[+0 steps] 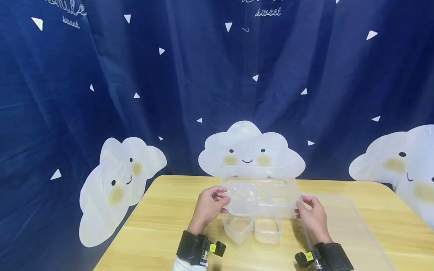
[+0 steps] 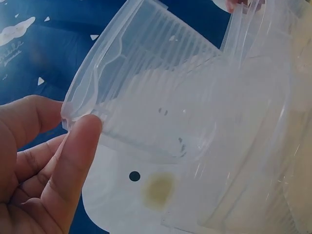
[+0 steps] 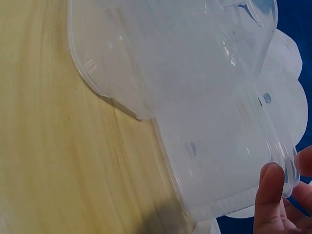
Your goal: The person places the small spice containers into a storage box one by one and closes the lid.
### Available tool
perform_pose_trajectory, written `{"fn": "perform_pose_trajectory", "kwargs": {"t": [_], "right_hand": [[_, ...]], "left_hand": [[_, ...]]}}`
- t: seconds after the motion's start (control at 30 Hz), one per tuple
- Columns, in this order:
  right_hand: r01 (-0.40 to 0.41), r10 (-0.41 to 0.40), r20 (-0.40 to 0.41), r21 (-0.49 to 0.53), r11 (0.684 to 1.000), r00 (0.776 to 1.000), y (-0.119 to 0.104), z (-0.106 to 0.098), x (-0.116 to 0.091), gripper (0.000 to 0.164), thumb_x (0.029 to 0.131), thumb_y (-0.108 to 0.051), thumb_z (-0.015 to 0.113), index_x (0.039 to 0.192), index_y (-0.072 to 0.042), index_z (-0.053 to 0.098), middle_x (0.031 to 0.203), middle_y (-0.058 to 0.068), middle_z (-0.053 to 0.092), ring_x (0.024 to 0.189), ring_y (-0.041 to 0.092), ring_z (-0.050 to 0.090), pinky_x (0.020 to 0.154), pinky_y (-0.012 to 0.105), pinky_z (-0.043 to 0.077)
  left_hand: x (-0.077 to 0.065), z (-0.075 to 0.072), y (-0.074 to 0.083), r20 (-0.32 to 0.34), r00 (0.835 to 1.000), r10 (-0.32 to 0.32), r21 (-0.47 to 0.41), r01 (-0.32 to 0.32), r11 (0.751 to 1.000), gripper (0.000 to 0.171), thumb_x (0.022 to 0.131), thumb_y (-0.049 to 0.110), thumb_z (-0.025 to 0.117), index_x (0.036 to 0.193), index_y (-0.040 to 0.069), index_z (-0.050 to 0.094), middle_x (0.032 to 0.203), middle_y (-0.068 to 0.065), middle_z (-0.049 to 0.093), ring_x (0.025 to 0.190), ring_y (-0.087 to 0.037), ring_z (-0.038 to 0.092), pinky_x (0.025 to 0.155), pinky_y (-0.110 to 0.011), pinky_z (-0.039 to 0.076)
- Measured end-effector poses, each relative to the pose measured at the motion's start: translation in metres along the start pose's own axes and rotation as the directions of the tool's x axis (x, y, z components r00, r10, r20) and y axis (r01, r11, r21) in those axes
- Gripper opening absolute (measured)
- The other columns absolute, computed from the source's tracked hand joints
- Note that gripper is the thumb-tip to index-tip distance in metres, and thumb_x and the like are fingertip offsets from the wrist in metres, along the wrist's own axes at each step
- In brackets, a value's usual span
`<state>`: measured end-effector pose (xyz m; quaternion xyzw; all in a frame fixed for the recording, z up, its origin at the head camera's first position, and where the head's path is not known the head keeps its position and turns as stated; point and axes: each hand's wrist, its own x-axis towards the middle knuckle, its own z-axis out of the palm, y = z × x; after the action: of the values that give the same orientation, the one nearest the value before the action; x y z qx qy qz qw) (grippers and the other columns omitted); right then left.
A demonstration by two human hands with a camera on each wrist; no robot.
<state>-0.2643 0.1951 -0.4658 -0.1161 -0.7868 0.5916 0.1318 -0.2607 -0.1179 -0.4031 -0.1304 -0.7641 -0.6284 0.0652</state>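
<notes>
My left hand (image 1: pixel 210 205) pinches the left edge of clear plastic boxware, its thumb (image 2: pixel 85 146) pressing a corner of a ribbed, see-through wall. My right hand (image 1: pixel 312 216) grips the right end, thumb and fingers on the rim corner of a clear plastic tray (image 3: pixel 219 161). Between the hands stands a long clear box (image 1: pixel 279 194), tilted, with a small rounded-square container (image 1: pixel 242 198) at its left side. Whether both hands hold the same piece is hard to tell through the clear plastic. Just below are two small clear containers (image 1: pixel 238 227), one beside the other.
A large, flat translucent sheet or lid (image 1: pixel 349 226) lies on the wooden table (image 1: pixel 162 222) to the right. A dark blue curtain (image 1: pixel 217 75) with white clouds hangs behind the table's far edge.
</notes>
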Motion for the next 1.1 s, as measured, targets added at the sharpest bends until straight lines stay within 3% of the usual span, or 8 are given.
{"fn": "perform_pose_trajectory", "kwargs": {"t": [0.13,0.33,0.43,0.57,0.7,0.87,1.1], "right_hand": [[0.002,-0.002,-0.001,-0.015,1.0,1.0,0.0,-0.001,-0.002,0.041,0.097,-0.013,0.051,0.132,0.007,0.043,0.134,0.03,0.046,0.076,0.012,0.063,0.065,0.021,0.054],[0.001,-0.001,-0.002,-0.03,1.0,1.0,0.001,-0.002,-0.002,0.039,0.097,-0.013,0.05,0.13,0.007,0.045,0.132,0.03,0.048,0.076,0.013,0.064,0.065,0.02,0.054],[0.005,-0.006,-0.007,-0.035,0.999,1.0,-0.001,-0.002,-0.001,0.039,0.096,-0.014,0.05,0.13,0.006,0.046,0.131,0.03,0.049,0.075,0.012,0.064,0.065,0.019,0.053],[0.01,-0.01,-0.013,-0.035,0.999,1.0,-0.005,-0.002,0.001,0.039,0.096,-0.014,0.051,0.13,0.006,0.047,0.131,0.029,0.05,0.073,0.008,0.064,0.065,0.017,0.051],[0.017,-0.017,-0.013,-0.028,0.999,1.0,-0.007,-0.001,0.001,0.039,0.096,-0.013,0.051,0.13,0.007,0.046,0.132,0.03,0.049,0.072,0.006,0.064,0.065,0.016,0.051],[0.018,-0.019,-0.02,-0.03,0.999,1.0,-0.007,-0.001,0.0,0.039,0.096,-0.012,0.05,0.129,0.009,0.047,0.127,0.031,0.051,0.071,0.007,0.064,0.064,0.016,0.051],[0.013,-0.014,-0.019,-0.056,0.998,1.0,-0.005,-0.002,0.0,0.039,0.095,-0.013,0.05,0.127,0.009,0.048,0.126,0.031,0.052,0.072,0.008,0.065,0.063,0.016,0.05]], "left_hand": [[-0.004,0.0,0.009,-0.023,1.0,-0.01,-0.011,0.01,1.0,0.028,0.085,-0.003,0.068,0.111,-0.012,0.062,0.085,-0.01,0.065,0.076,-0.021,0.066,0.058,-0.034,0.058],[-0.013,-0.001,0.027,-0.022,0.999,-0.031,-0.014,0.031,0.999,0.028,0.086,-0.005,0.066,0.111,-0.016,0.06,0.085,-0.013,0.064,0.081,-0.037,0.067,0.061,-0.036,0.059],[-0.012,-0.002,0.028,-0.029,0.999,-0.042,-0.005,0.042,0.999,0.028,0.086,-0.005,0.066,0.112,-0.015,0.06,0.085,-0.013,0.064,0.076,-0.032,0.067,0.062,-0.037,0.059],[0.001,-0.005,0.012,-0.036,0.998,-0.053,0.003,0.054,0.999,0.029,0.087,-0.002,0.067,0.113,-0.013,0.061,0.086,-0.011,0.065,0.072,-0.026,0.066,0.063,-0.041,0.059],[0.014,-0.008,-0.005,-0.045,0.998,-0.04,0.01,0.04,0.999,0.032,0.086,0.002,0.07,0.115,-0.01,0.062,0.085,-0.008,0.064,0.075,-0.024,0.066,0.059,-0.036,0.059],[0.019,-0.009,-0.007,-0.047,0.998,-0.045,0.006,0.045,0.999,0.033,0.085,0.004,0.071,0.115,-0.008,0.063,0.086,-0.009,0.065,0.074,-0.017,0.065,0.059,-0.031,0.058],[0.023,-0.009,-0.01,-0.048,0.998,-0.05,-0.001,0.05,0.999,0.032,0.085,0.001,0.07,0.114,-0.009,0.063,0.087,-0.01,0.065,0.074,-0.017,0.064,0.059,-0.032,0.058]]}}
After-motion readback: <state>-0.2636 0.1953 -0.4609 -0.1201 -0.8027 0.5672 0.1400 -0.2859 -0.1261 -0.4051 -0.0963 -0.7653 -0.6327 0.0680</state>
